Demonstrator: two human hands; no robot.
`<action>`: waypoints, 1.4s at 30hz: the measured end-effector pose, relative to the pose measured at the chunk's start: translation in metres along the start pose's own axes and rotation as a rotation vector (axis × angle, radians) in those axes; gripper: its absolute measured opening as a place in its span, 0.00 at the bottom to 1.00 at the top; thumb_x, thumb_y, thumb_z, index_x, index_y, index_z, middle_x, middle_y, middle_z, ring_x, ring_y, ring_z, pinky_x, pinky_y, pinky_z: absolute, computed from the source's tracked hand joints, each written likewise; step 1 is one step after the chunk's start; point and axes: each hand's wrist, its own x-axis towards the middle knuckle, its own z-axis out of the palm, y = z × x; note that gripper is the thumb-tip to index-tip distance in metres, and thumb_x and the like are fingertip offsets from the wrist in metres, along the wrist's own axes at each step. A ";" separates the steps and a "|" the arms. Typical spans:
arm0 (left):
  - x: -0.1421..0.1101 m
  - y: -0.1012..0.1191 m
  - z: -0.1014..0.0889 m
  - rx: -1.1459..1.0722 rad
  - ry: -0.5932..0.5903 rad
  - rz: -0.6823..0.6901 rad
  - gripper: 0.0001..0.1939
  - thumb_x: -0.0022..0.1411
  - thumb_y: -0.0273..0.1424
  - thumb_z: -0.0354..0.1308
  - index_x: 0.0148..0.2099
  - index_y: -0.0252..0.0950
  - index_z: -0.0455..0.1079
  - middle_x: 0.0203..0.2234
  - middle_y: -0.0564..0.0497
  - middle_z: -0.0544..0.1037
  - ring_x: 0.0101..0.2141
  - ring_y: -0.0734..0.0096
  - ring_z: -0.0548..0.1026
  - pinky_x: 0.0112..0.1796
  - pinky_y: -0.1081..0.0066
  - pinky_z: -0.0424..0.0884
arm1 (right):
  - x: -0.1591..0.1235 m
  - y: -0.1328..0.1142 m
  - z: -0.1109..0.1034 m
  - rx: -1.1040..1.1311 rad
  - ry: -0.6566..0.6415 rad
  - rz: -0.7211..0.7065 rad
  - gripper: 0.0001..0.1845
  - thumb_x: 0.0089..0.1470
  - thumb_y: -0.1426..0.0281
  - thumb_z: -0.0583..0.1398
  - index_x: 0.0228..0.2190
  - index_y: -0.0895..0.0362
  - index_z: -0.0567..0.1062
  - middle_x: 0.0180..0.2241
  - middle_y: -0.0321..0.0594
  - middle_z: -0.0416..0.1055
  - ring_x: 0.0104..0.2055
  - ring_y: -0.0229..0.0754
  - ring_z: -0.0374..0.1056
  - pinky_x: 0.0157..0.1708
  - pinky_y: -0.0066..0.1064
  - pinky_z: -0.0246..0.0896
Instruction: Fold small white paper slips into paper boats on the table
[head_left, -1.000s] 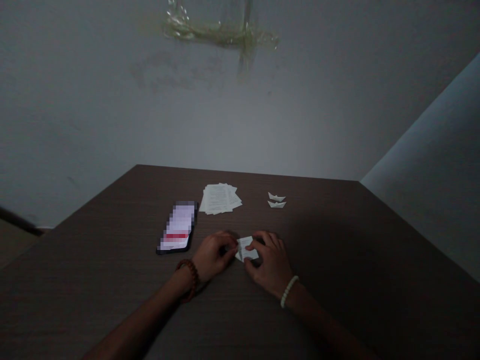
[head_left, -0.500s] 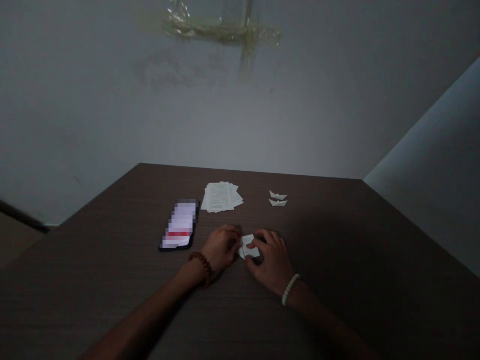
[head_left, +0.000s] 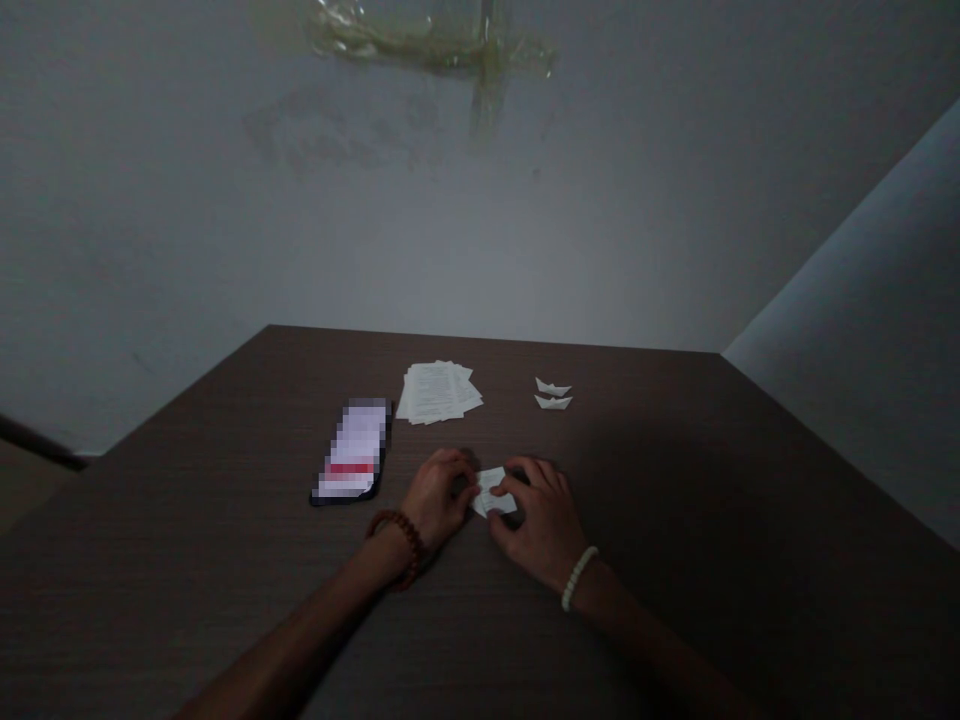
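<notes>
A small folded piece of white paper [head_left: 495, 490] with printed lines lies on the dark wooden table between my hands. My left hand [head_left: 441, 498], with a reddish-brown bead bracelet at the wrist, pinches the paper's left edge between thumb and fingers. From the right, my right hand [head_left: 538, 512] holds the paper's other side, fingertips curled onto its face and thumb at its lower edge. A pale bead bracelet circles that wrist. Fingers cover part of both paper edges.
Beyond my left hand lies a loose stack of printed paper sheets [head_left: 433, 392]. A phone [head_left: 352, 450] with a lit, blurred screen rests to the left. Two small folded paper boats [head_left: 553, 403] sit farther back on the table [head_left: 225, 480]. A wall [head_left: 480, 260] stands behind it.
The view has shifted slightly, so everything on the table sits a little farther left. Both hands keep their hold on the paper with almost no visible movement.
</notes>
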 end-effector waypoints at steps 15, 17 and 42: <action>-0.003 -0.006 -0.007 0.015 -0.030 0.010 0.03 0.54 0.25 0.59 0.30 0.35 0.74 0.32 0.47 0.73 0.38 0.62 0.71 0.40 0.64 0.67 | -0.001 0.001 0.000 -0.012 0.013 -0.024 0.08 0.45 0.68 0.63 0.32 0.52 0.75 0.45 0.41 0.67 0.48 0.49 0.58 0.47 0.41 0.51; -0.003 -0.005 -0.007 0.024 -0.029 -0.006 0.03 0.53 0.25 0.59 0.28 0.35 0.73 0.32 0.47 0.73 0.37 0.63 0.71 0.40 0.65 0.68 | -0.001 0.001 0.000 -0.010 0.014 -0.021 0.08 0.45 0.68 0.63 0.32 0.52 0.74 0.46 0.40 0.66 0.49 0.49 0.58 0.47 0.41 0.51; -0.004 -0.002 0.000 0.052 0.021 -0.033 0.04 0.52 0.21 0.57 0.27 0.34 0.69 0.30 0.47 0.71 0.36 0.62 0.69 0.40 0.64 0.67 | 0.001 0.001 0.000 -0.048 -0.004 -0.026 0.06 0.52 0.64 0.60 0.32 0.53 0.75 0.44 0.41 0.67 0.47 0.48 0.59 0.46 0.40 0.52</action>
